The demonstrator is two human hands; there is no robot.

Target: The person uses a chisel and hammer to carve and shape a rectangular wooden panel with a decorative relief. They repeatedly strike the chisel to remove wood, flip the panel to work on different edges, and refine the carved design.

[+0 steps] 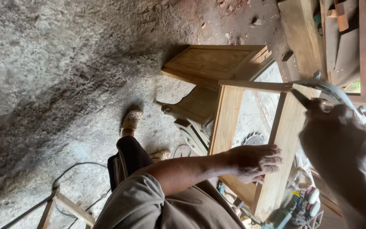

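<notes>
Far left of the frame is mostly rough grey concrete floor [56, 72], with a bit of a wooden frame piece [51, 210] poking in at the bottom left corner and a dark cable [70, 169] snaking past it. Moving toward the middle, the person's feet in pale clog-type shoes [131, 120] are down on the floor, dark trousers and an olive shirt sleeve [138, 203] filling the lower centre. Just above centre there's a panelled wooden door or cabinet piece [214, 61] lying on the ground. Right of that is the wooden frame [225, 123] being worked on, light-coloured boards with open gaps you can see the floor through. One hand [255, 161], looks like the left, lies flat on that frame, fingers stretched out and pressing down, not gripping anything. Then at the right side of the frame the other hand [333, 135] is up close to the camera and in shadow, closed tight around the handle of a claw hammer [318, 87], whose metal head sits right at the upper rail of the frame. Bottom right corner has some tools and colourful clutter [301, 208], too jumbled to tell what's what.
</notes>
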